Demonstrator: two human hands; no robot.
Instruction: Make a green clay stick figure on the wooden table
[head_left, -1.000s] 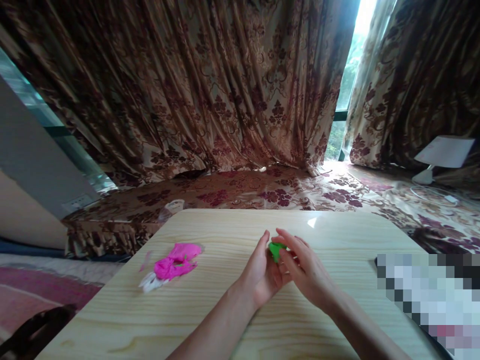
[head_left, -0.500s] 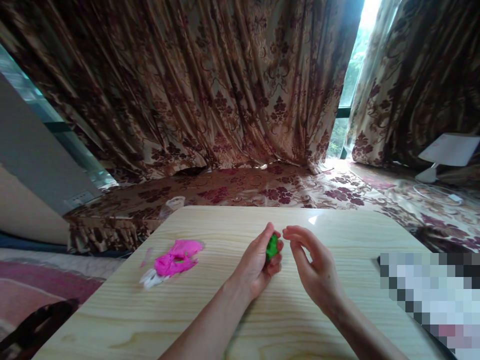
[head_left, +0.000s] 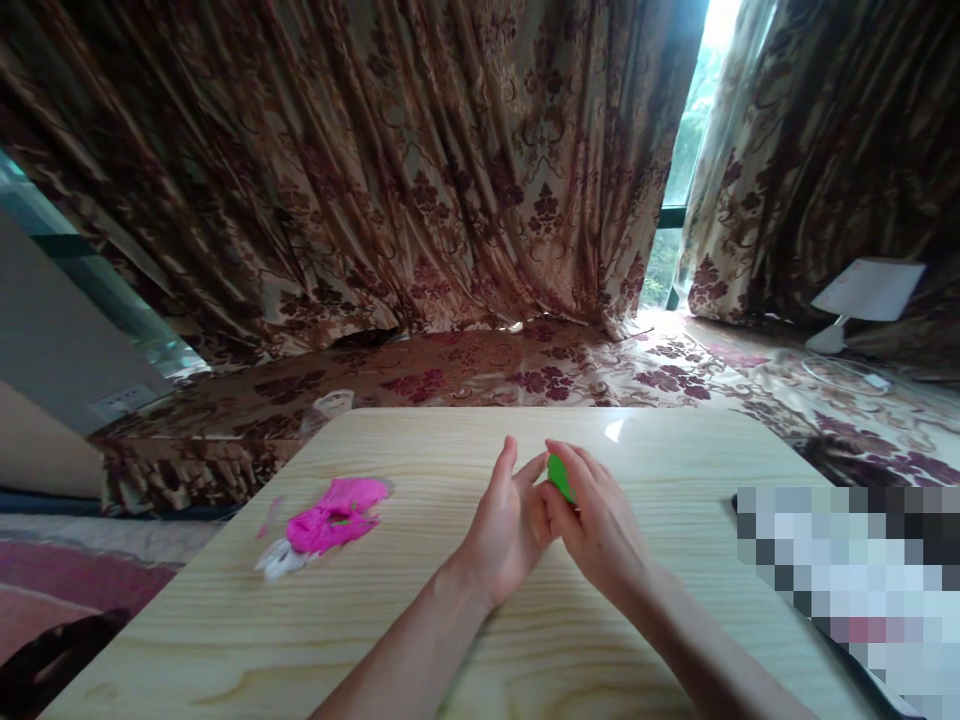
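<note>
A small lump of bright green modelling clay (head_left: 560, 479) is pinched between the thumb and fingers of my right hand (head_left: 600, 515), above the middle of the table. Just to its left, my left hand (head_left: 504, 530) is open, palm turned inward, with the thumb raised. Its fingertips reach behind the right hand, next to the clay; whether they touch it I cannot tell. On the left of the table lies a crumpled, bright pink soft mass (head_left: 334, 518) with green specks, and a white crumpled piece (head_left: 283, 560) sits against its lower edge.
Both hands are over a pale wood-grain table (head_left: 420, 620) with rounded corners. A dark-edged flat object, pixelated over (head_left: 855, 580), lies at the right. Behind are a patterned cloth-covered ledge (head_left: 465, 375), long curtains (head_left: 420, 180), a white lamp (head_left: 870, 290) and a clear plastic container (head_left: 330, 405).
The green clay was in my left hand half a second ago and is now in my right. My left fingers have opened, and my right hand has moved in to the left.
</note>
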